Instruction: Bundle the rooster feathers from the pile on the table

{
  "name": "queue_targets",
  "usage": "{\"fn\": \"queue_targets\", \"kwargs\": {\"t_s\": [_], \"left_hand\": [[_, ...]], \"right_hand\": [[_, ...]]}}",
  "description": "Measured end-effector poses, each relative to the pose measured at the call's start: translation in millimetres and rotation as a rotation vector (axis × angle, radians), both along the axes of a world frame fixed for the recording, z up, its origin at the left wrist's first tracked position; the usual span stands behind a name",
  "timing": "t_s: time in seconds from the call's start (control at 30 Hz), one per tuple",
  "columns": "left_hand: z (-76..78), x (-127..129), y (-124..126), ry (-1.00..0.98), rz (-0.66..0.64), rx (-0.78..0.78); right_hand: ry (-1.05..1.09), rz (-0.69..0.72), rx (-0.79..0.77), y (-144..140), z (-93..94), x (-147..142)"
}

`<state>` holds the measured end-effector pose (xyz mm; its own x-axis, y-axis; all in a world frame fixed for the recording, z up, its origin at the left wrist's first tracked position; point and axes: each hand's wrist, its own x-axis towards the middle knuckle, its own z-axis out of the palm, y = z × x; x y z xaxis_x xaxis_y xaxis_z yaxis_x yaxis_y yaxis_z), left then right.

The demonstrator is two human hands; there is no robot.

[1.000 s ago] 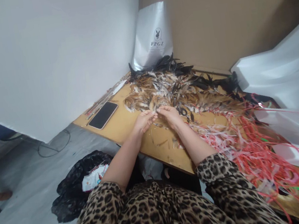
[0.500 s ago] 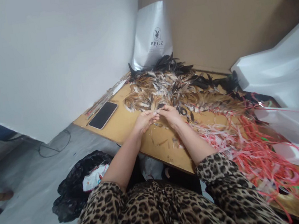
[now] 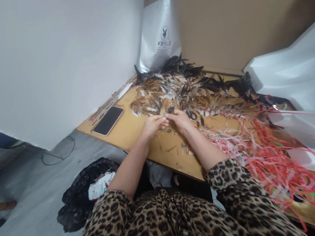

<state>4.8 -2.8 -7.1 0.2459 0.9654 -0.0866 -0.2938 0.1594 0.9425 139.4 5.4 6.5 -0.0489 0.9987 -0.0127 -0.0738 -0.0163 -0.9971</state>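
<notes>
My left hand (image 3: 154, 125) and my right hand (image 3: 179, 120) meet fingertip to fingertip above the near side of the wooden table (image 3: 162, 151). Both are closed in a pinch. A small feather with a dark tip (image 3: 170, 110) sticks up beside my right fingertips, and brown feather shows just above my left ones. What lies right between the fingers is mostly hidden. Just beyond spreads a large pile of brown, white and black feathers (image 3: 167, 86). Several black loops (image 3: 193, 115) lie right of my right hand.
A phone (image 3: 108, 120) lies at the table's left edge. Tangled red and pink plastic strips (image 3: 271, 156) cover the right side. A silvery bag (image 3: 159, 34) stands at the back, white sacks (image 3: 296, 68) at the right. On the floor sits a black plastic bag (image 3: 78, 202).
A dark feather tip now shows above my right fingertips, where none stood out before. Both hands stay together in nearly the same place. The view has shifted slightly.
</notes>
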Motion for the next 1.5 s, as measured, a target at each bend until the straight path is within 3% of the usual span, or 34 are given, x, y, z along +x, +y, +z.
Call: {"fn": "queue_targets", "kwargs": {"t_s": [0.17, 0.3, 0.43, 0.57, 0.8, 0.93, 1.17, 1.33, 1.5], "left_hand": [[0.6, -4, 3, -0.029, 0.095, 0.003], [-1.5, -8, 9, -0.106, 0.25, -0.02], [-4.4, -10, 11, -0.135, 0.258, -0.017], [-4.6, -10, 10, -0.156, 0.259, -0.016], [-0.4, -10, 9, -0.117, 0.276, -0.042], [1.0, -10, 8, -0.126, 0.27, -0.031], [-0.3, -10, 9, -0.097, 0.253, -0.008], [-0.5, -11, 8, -0.149, 0.241, 0.003], [1.7, -10, 7, -0.126, 0.241, -0.012]], "right_hand": [[-0.086, 0.011, 0.018, -3, 9.3, 6], [-0.491, 0.183, 0.151, -4, 21.7, 21], [-0.89, 0.386, 0.214, -9, 34.4, 30], [-1.141, 0.398, 0.237, -16, 40.5, 25], [-1.545, 0.262, 0.265, -15, 35.7, 18], [-1.522, 0.264, 0.277, -13, 36.6, 21], [-1.407, 0.182, 0.429, -10, 49.0, 37], [-1.507, 0.338, 0.341, -11, 42.1, 31], [-1.562, 0.298, 0.294, -14, 38.6, 24]]}}
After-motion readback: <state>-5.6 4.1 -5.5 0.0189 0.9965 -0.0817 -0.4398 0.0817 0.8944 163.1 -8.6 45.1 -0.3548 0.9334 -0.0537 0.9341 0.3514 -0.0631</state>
